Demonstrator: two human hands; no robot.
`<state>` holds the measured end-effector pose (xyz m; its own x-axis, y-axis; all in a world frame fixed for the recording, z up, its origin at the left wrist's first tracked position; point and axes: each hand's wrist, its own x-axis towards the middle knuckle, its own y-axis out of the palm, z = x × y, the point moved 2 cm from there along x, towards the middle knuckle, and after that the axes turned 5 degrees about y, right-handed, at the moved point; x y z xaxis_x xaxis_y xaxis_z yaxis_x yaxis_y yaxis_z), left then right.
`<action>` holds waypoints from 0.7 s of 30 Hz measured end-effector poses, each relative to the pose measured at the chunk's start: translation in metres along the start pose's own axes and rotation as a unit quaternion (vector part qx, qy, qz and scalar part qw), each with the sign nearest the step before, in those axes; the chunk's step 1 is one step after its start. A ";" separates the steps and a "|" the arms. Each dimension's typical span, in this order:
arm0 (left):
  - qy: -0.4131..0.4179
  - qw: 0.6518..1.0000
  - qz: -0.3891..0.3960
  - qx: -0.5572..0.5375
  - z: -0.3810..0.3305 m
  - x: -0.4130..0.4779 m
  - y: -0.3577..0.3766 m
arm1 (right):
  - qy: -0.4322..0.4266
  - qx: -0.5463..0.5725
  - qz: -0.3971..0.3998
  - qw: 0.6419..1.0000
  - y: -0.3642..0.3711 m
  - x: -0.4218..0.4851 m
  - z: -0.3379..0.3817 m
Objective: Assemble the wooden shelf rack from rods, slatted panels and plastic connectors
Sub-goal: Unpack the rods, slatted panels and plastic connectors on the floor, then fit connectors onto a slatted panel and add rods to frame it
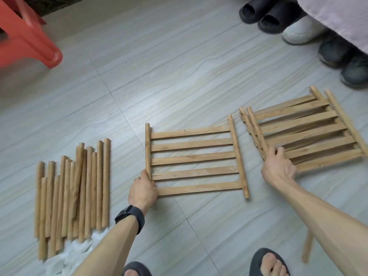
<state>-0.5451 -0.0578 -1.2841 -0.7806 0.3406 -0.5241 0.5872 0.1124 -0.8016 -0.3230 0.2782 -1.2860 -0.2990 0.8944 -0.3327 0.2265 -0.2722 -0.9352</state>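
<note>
Lying flat on the floor (159, 76), a single slatted panel (192, 158) sits between the two hands. The left hand (142, 189) grips the lower end of its left rail. The right hand (278, 168) curls its fingers over the near corner of a loose stack of panels (310, 136) just to the right. A pile of rods (73, 192) lies to the left, partly on a white sheet (69, 255). An orange stool (25, 32) and shoes (294, 26) stand farther off.

1 lone panel (191, 158), 1 stack (302, 134), approx. 13 rods (82, 186)
</note>
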 end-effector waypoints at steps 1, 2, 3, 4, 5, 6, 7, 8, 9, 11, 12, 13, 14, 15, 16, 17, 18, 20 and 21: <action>-0.009 1.000 -0.002 0.005 0.002 -0.001 -0.002 | 0.005 -0.007 0.004 1.000 0.000 0.001 0.000; -0.016 1.000 -0.004 0.007 0.004 -0.002 -0.003 | 0.010 -0.012 0.010 1.000 0.001 0.002 0.001; -0.019 1.000 -0.004 0.006 0.005 -0.002 -0.004 | 0.014 -0.017 0.014 1.000 0.000 0.003 0.002; -0.017 1.000 -0.001 0.006 0.006 -0.002 -0.005 | 0.017 -0.023 0.018 0.999 0.000 0.004 0.004; -0.012 1.000 0.004 0.010 0.008 -0.002 -0.004 | 0.018 -0.029 0.019 0.999 -0.001 0.004 0.005; -0.007 1.000 0.008 0.014 0.008 -0.002 -0.004 | 0.019 -0.034 0.020 0.999 -0.001 0.005 0.006; -0.004 1.000 0.010 0.015 0.009 -0.002 -0.003 | 0.018 -0.038 0.020 0.999 -0.001 0.007 0.006; -0.003 1.000 0.009 0.013 0.010 -0.001 -0.002 | 0.015 -0.040 0.021 0.999 -0.001 0.008 0.006; -0.003 1.000 0.009 0.010 0.011 -0.001 -0.002 | 0.013 -0.039 0.023 0.999 -0.001 0.010 0.006; -0.001 1.000 0.015 0.012 0.013 0.001 -0.002 | 0.016 -0.041 0.029 0.999 -0.001 0.012 0.008; 0.003 1.000 0.023 0.012 0.015 0.002 -0.001 | 0.022 -0.048 0.025 0.998 -0.003 0.011 0.010; 0.007 0.999 0.030 0.010 0.016 0.003 -0.001 | 0.032 -0.066 0.016 0.997 -0.004 0.007 0.013; 0.013 0.999 0.034 0.008 0.017 0.003 0.000 | 0.036 -0.096 0.003 0.995 -0.005 0.002 0.016; 0.020 0.999 0.036 0.006 0.018 0.003 0.001 | 0.033 -0.129 -0.015 0.991 -0.007 -0.004 0.022; 0.025 0.999 0.037 0.004 0.019 0.002 0.001 | 0.019 -0.151 -0.034 0.988 -0.008 -0.010 0.028; 0.030 0.999 0.040 0.001 0.021 0.001 0.001 | -0.009 -0.153 -0.053 0.987 -0.010 -0.017 0.037; 0.034 0.998 0.044 -0.004 0.022 0.001 0.000 | -0.052 -0.131 -0.070 0.988 -0.011 -0.024 0.047; 0.048 0.997 0.057 -0.007 0.027 0.000 -0.002 | -0.161 -0.067 -0.090 0.981 -0.012 -0.042 0.071; 0.056 0.996 0.064 -0.004 0.031 -0.001 -0.006 | -0.213 -0.056 -0.088 0.972 -0.012 -0.054 0.084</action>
<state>-0.5547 -0.0871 -1.2880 -0.6703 0.4552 -0.5861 0.6824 0.0677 -0.7279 -0.3877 0.2036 -1.2674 -0.6928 0.6895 -0.2113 0.2293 -0.0672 -0.9710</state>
